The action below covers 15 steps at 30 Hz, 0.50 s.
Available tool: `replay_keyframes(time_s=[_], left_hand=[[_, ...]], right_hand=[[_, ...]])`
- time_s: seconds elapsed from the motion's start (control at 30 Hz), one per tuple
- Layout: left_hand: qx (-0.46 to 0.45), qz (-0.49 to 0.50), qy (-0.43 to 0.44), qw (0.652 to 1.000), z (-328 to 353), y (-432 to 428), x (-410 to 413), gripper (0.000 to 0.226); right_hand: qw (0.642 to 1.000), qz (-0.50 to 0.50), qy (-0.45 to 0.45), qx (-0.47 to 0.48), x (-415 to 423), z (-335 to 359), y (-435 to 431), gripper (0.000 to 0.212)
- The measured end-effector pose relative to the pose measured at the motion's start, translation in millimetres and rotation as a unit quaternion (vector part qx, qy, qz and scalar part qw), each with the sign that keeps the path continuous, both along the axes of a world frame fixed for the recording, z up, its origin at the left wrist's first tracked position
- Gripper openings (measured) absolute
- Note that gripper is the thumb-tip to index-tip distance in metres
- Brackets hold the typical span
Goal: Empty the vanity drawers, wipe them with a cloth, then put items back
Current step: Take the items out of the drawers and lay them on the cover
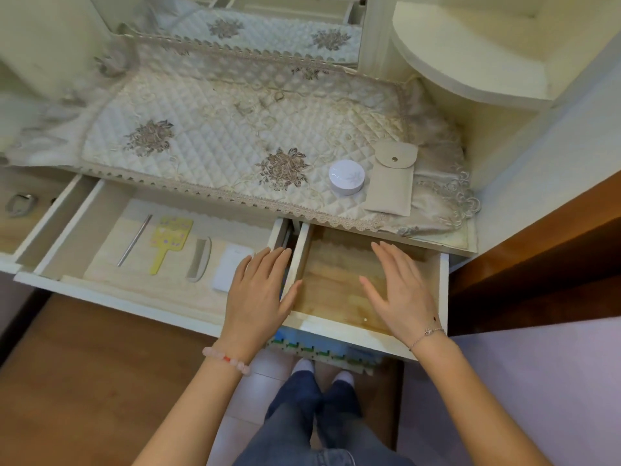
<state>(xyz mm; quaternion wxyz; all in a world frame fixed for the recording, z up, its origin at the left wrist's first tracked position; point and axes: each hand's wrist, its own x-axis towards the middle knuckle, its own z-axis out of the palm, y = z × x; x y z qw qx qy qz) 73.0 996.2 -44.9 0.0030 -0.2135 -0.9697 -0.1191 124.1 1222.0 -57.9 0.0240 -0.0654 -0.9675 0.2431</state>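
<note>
1. Two drawers stand pulled out side by side below the counter (pixel 460 248): a wide left drawer (pixel 134 294) and a narrower right drawer (pixel 336 326).
2. The left drawer holds four things in a row, each apart from the next: one thin metal stick (pixel 134 240), one yellow paddle-shaped item (pixel 169 243), one pale comb (pixel 200 260) and one flat white pad (pixel 232 264). Open liner shows to the left of the stick and along the front rim.
3. The right drawer shows its wooden floor (pixel 332 274), with free room between the two hands and toward the back wall.
4. Two hands are in view. The left hand (pixel 258 290) lies palm down across the walls that part the drawers, its fingers covering a corner of the white pad and its thumb reaching over the right drawer's left wall. Its grip is apart, fingers straight.
5. The right hand (pixel 400 290) is palm down over the right half of the right drawer, close to its right wall. Its grip is also apart, fingers straight and spread; whether it touches the wood cannot be told.
6. One quilted cover (pixel 218 136) with lace edging lies over the counter. Two things rest on its right end, just beside each other: one round white tin (pixel 346 178) and one beige snap pouch (pixel 391 183).
7. One bracelet on each wrist: pink beads (pixel 225 359) on the left, a thin chain (pixel 426 334) on the right.
</note>
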Motion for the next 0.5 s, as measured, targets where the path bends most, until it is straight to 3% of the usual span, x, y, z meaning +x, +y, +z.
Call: replay_keyframes(time_s=[0.5], left_hand=[[-0.003,0.131,0.022,0.991,5,-89,5,0.056]], right_hand=[[0.994,0.111,0.001,-0.016,-47,2,-81,0.059]])
